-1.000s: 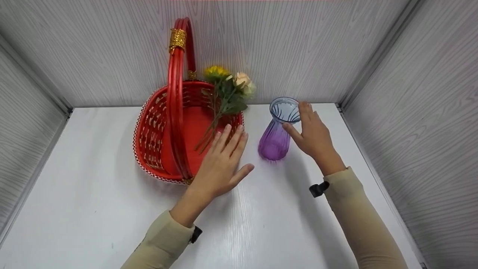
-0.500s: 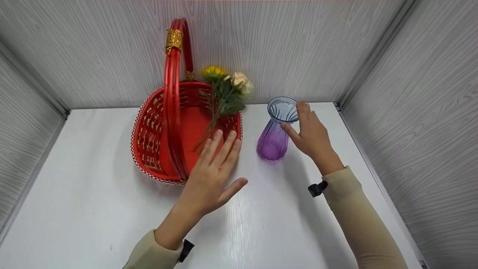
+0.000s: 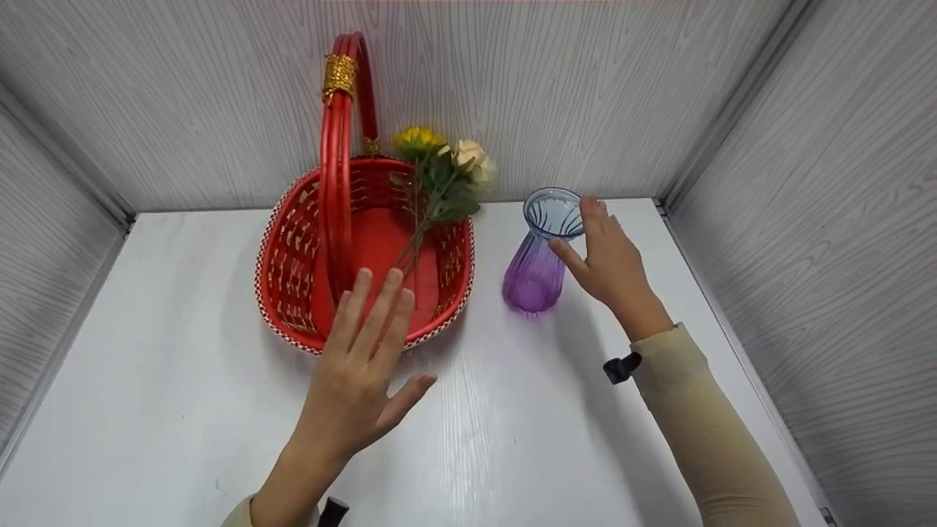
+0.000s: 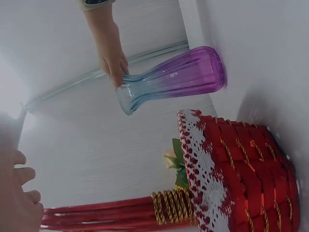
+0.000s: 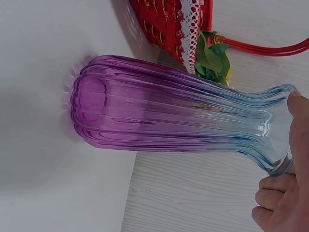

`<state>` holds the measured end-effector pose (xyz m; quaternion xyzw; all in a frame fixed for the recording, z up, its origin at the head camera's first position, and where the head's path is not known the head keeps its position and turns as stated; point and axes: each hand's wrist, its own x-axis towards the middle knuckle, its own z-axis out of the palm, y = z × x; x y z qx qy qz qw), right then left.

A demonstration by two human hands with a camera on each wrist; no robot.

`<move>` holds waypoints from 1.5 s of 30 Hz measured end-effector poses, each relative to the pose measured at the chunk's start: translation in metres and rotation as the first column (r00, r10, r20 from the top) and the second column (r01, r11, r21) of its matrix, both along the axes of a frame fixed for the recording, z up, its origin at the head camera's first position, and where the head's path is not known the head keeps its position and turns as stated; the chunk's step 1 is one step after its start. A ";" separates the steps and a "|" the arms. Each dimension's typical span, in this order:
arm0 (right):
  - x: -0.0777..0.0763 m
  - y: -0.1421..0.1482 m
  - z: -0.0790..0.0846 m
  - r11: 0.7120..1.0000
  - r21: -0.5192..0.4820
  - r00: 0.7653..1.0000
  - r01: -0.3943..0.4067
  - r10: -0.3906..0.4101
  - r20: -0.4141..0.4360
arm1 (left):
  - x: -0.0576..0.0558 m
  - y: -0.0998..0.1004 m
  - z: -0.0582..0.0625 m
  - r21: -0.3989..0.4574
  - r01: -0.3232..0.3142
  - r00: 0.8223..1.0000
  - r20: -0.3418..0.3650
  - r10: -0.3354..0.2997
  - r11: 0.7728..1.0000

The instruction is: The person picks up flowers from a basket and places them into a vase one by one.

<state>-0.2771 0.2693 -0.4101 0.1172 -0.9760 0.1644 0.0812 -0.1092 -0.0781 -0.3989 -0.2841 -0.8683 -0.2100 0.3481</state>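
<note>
A glass vase (image 3: 533,271), purple below and pale blue at its flared mouth, stands upright on the white table. My right hand (image 3: 611,260) holds it at the rim, thumb on the near side and the other fingers round the right side, as the right wrist view also shows. My left hand (image 3: 359,373) hovers in front of the red woven basket (image 3: 293,285), its fingers straight and spread and nothing in it. Inside the basket lean a yellow flower (image 3: 419,139) and a peach rose (image 3: 472,155), their heads over the back right rim. My left fingertips overlap the basket's near rim.
The basket's tall red handle (image 3: 337,168), bound with gold cord, arches up on its left half. A grey wood-grain wall (image 3: 585,88) stands behind basket and vase, with side panels at left and right. White tabletop (image 3: 512,439) stretches in front.
My left hand has drawn back from the basket's right side, toward me and to the left. The right hand and vase have stayed in place, and the flowers still lean in the basket.
</note>
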 end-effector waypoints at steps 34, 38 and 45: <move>-0.001 -0.002 -0.002 1.000 0.009 1.000 -0.025 0.026 -0.011 | -0.034 -0.108 -0.076 -0.018 -0.250 0.949 0.191 0.249 0.968; -0.001 -0.001 -0.001 1.000 0.008 1.000 -0.023 0.023 -0.010 | -0.041 -0.114 -0.088 -0.049 -0.245 0.939 0.238 0.249 0.968; -0.001 0.000 0.000 1.000 -0.012 1.000 -0.019 0.019 -0.004 | -0.049 -0.119 -0.101 -0.111 -0.223 0.909 0.334 0.248 0.968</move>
